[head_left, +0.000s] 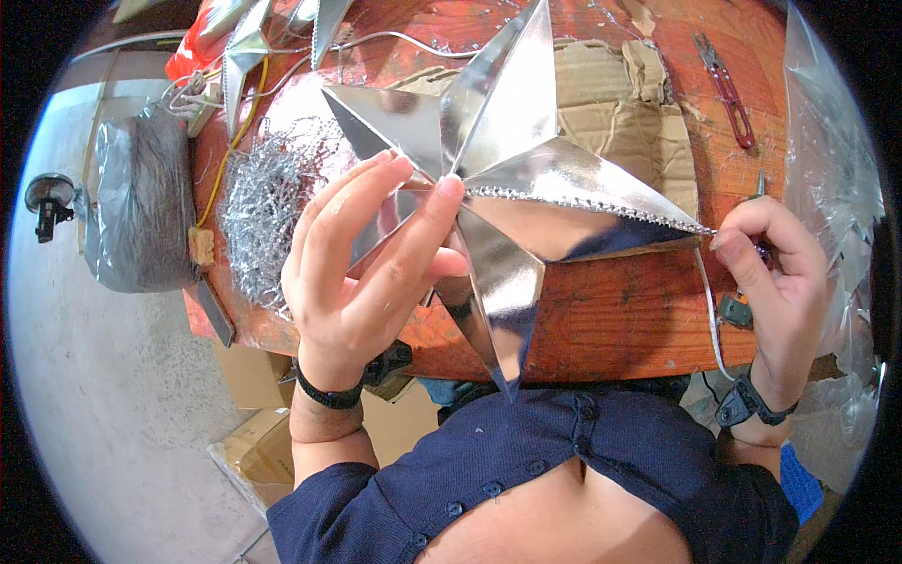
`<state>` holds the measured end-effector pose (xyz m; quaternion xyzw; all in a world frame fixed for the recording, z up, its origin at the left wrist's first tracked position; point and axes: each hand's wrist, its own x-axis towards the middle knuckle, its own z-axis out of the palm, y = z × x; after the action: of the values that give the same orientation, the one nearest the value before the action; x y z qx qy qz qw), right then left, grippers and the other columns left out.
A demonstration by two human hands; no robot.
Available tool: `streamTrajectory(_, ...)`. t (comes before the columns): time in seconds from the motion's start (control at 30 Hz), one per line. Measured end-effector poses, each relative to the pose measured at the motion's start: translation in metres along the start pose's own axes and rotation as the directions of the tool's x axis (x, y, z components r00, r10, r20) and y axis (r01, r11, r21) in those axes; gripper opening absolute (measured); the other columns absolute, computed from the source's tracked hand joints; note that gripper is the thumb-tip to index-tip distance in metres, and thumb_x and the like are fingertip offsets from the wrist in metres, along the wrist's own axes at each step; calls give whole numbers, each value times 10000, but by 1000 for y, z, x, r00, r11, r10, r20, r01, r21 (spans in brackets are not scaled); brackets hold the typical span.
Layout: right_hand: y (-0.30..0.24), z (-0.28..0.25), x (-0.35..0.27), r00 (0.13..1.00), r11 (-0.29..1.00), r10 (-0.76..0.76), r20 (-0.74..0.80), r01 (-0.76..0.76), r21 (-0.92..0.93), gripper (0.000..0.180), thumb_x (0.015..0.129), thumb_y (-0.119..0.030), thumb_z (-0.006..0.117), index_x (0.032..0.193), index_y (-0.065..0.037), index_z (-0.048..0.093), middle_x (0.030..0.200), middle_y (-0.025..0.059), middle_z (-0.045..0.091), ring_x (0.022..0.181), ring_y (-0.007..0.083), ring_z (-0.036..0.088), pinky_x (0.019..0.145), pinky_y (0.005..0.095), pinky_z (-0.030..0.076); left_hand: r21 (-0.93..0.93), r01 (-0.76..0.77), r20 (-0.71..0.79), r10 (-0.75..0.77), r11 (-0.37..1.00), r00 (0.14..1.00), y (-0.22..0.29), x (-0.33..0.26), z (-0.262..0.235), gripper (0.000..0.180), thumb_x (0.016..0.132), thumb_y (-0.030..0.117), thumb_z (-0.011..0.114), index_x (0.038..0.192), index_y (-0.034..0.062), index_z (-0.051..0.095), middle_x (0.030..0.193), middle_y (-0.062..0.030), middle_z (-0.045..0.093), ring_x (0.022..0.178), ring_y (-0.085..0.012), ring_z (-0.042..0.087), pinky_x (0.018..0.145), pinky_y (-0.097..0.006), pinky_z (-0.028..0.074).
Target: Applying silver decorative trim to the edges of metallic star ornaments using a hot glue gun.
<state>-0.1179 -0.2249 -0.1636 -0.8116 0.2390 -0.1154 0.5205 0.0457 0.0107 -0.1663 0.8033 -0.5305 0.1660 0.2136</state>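
A shiny silver five-pointed star (pixel 507 122) with raised folded faces is held up over the wooden table. My left hand (pixel 348 258) grips it near the middle, a fingertip pressed at its centre. From that fingertip a thin silver beaded trim (pixel 583 202) runs along the ridge of the star's right arm to the tip. Just past this tip my right hand (pixel 775 258) pinches the trim's outer end between thumb and finger. A small tool with a dark green part (pixel 736 311) lies beside the right hand, partly hidden by it.
Left of the star lies a tangled heap of silver trim (pixel 263 211) on the red-brown table (pixel 611 324). Flattened cardboard (pixel 625 122) is behind. Red-handled snips (pixel 723 94) lie far right, by clear plastic (pixel 817 122). More silver stars (pixel 246 52) are at the far left.
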Motion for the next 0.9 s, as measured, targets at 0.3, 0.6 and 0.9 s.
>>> streamTrajectory(0.3,7,-1,3,998,999,16,62,-18,27,125,843,-60,594,742,-6,543,660,-29,451,604,31,383,526,199,282,28,9,2,-9,1000,1000,2,0,4,376,657,248,724,1016,145,685,1010,-65,580,937,-249,599,787,-332,501)
streamTrajectory(0.6,12,-3,4,991,993,46,123,-59,98,139,844,-84,585,734,-8,545,678,-17,486,609,37,420,544,193,309,-7,-14,-51,13,1000,999,-5,-8,11,358,740,320,661,1013,89,678,1032,-98,569,966,-260,582,820,-351,487)
streamTrajectory(0.9,17,-1,5,995,988,10,103,-26,154,140,840,-87,593,736,-3,553,670,-22,490,604,32,417,536,192,308,36,-24,-29,25,999,999,-4,-7,9,372,762,362,632,1023,101,678,1049,-98,569,976,-266,580,824,-355,480)
